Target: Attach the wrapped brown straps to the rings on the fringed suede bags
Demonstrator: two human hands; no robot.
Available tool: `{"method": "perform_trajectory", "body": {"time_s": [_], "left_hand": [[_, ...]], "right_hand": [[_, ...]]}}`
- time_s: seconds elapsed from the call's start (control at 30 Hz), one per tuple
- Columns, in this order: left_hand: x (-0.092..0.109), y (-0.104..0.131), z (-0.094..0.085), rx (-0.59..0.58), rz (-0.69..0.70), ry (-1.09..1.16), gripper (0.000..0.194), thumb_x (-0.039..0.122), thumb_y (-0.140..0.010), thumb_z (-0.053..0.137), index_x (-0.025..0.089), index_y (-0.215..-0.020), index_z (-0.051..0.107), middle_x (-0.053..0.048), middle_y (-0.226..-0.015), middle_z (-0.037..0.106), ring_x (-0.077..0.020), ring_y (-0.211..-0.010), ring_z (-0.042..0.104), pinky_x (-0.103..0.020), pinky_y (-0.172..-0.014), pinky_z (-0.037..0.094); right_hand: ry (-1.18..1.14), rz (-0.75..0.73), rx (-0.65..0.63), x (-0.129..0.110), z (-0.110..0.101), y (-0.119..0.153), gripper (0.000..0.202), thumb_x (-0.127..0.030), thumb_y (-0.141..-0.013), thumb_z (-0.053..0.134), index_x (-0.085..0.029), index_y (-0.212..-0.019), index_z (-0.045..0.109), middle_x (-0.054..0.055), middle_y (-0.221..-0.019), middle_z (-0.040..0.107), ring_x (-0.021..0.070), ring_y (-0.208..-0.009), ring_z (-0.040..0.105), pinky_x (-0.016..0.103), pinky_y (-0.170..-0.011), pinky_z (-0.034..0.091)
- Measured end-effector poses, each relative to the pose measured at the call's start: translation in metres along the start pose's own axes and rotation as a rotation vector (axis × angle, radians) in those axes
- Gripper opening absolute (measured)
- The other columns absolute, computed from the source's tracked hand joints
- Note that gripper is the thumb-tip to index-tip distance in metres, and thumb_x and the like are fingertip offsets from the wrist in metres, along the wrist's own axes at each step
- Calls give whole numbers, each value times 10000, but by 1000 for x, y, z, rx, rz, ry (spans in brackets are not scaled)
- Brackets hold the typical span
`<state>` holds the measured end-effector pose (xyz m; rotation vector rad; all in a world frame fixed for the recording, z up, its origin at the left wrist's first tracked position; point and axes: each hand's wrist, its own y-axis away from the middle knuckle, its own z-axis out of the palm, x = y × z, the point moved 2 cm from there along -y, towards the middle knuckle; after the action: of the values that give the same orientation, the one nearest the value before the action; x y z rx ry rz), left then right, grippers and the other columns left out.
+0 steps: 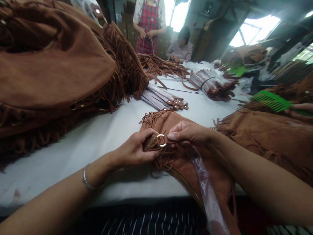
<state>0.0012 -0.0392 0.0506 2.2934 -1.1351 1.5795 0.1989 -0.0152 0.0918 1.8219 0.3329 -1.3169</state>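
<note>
Here's the left hand (137,148) pinching the brown suede fringed bag (181,122) beside its round gold metal ring (161,140); the right hand (189,133) pinches a brown strap end at the ring, above the white-covered table's (114,130) near edge.

Daylight enters through windows (255,29) at the upper right and top centre, which we see blown out to white, with a bluish haze around them. The far room is dim; the white table (102,137) is moderately bright, and dark shadow lies below its front edge. We note soft blur at the frame's sides, stretched shapes near the corners, and a small glint on the metal ring (161,140).
</note>
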Motion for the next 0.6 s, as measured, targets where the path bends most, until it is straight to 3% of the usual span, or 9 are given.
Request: {"method": "perform_trajectory", "body": {"time_s": [0.07, 0.13, 0.2, 0.27, 0.37, 0.47, 0.6], "left_hand": [[-4, 0, -2, 21, -21, 111, 307, 236, -716, 639, 144, -986, 527, 9, -766, 573, -103, -642, 511, -214, -577, 429], [-11, -2, -4, 99, -51, 164, 292, 247, -704, 663, 144, -944, 531, 17, -749, 560, -92, -625, 497, -201, -560, 417], [-18, -3, -7, 203, -78, 212, 283, 272, -696, 684, 148, -897, 527, 29, -717, 539, -82, -598, 482, -187, -537, 402], [-22, -3, -10, 299, -91, 256, 304, 294, -680, 707, 155, -879, 523, 45, -675, 515, -74, -562, 465, -176, -509, 385], [-23, -3, -14, 450, -77, 252, 322, 299, -642, 739, 160, -846, 532, 59, -627, 493, -68, -521, 440, -170, -480, 369], [-20, -6, -13, 554, -51, 237, 287, 281, -622, 744, 164, -775, 531, 64, -591, 480, -65, -497, 426, -175, -469, 366], [-10, -9, -14, 546, -2, 337, 285, 279, -627, 736, 182, -790, 522, 54, -653, 531, -81, -549, 506, -207, -524, 426]], "right_hand": [[-43, -32, -39, -1, -2, -7, 362, -440, -796, 620, -90, -702, 614, -63, -411, 414, 26, -340, 263, 158, -326, 161], [-70, -111, 14, -3, -5, -10, 349, -439, -799, 621, -93, -750, 617, -46, -455, 474, 42, -379, 377, 147, -358, 280], [-74, -165, 120, -3, -9, -4, 363, -457, -793, 627, -97, -838, 625, 7, -616, 597, 76, -533, 531, 169, -490, 435], [-64, -119, 187, 2, -7, 13, 404, -478, -787, 628, -105, -940, 620, 64, -817, 656, 116, -699, 600, 212, -613, 500], [-77, 27, 152, 16, 12, 46, 481, -532, -766, 625, -121, -1014, 594, 91, -886, 658, 143, -720, 615, 233, -596, 510], [-131, 33, 135, 25, 41, 67, 386, -460, -760, 663, -136, -957, 588, 41, -785, 633, 111, -640, 585, 201, -560, 482], [-255, -35, 202, 25, 68, 68, 172, -256, -766, 661, -110, -778, 571, -3, -640, 566, 72, -527, 521, 169, -494, 432]]}}
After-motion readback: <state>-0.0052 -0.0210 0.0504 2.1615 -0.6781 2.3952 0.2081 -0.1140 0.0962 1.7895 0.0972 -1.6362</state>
